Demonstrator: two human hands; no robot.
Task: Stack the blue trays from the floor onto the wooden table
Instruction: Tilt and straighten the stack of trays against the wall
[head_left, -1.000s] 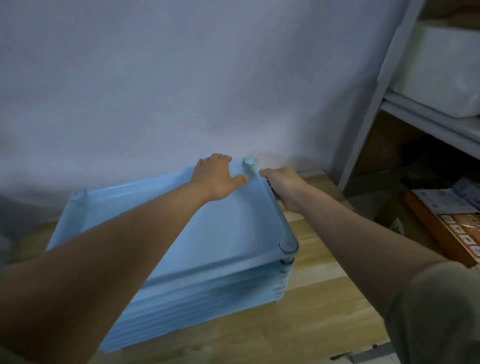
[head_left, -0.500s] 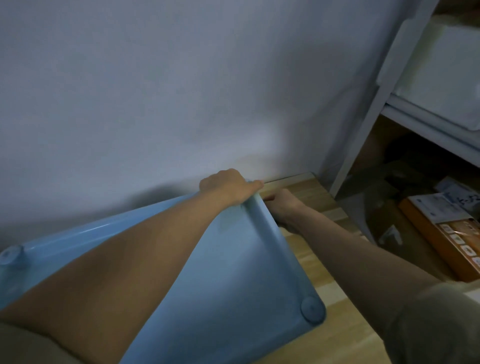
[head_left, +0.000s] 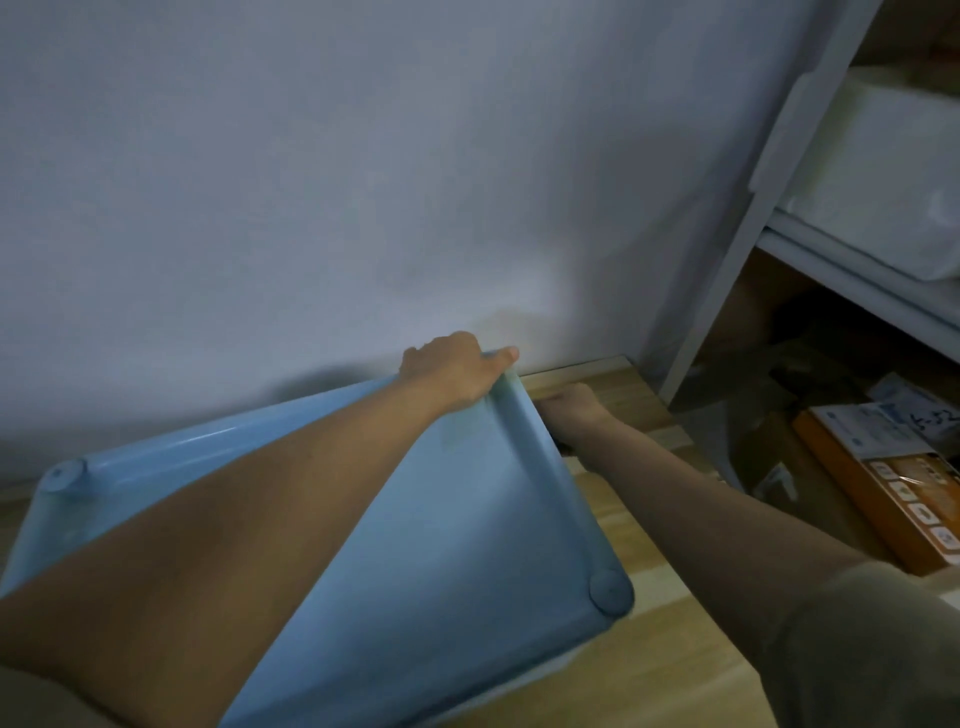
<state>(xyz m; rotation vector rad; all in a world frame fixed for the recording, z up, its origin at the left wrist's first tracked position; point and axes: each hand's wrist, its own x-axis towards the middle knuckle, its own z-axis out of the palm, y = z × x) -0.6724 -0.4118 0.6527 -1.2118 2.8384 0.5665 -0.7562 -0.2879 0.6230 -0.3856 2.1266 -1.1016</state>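
A stack of light blue trays (head_left: 467, 545) lies on the wooden table (head_left: 649, 649), up against the white wall. My left hand (head_left: 452, 376) grips the top tray's far right corner, thumb along the rim and fingers curled over the far edge. My right hand (head_left: 571, 410) is tucked against the stack's right side near that corner, its fingers hidden behind the rim. My left forearm covers much of the top tray. Only the top tray shows clearly; the ones beneath are mostly hidden.
A white wall (head_left: 363, 182) stands right behind the table. A grey metal shelf unit (head_left: 737, 244) rises at the right with a white box (head_left: 893, 176) on it. Orange and white cardboard boxes (head_left: 893, 488) lie on the floor below.
The view has moved closer and lower over the stack. My left hand shifted onto the far right corner and my right hand slid down beside the stack's edge.
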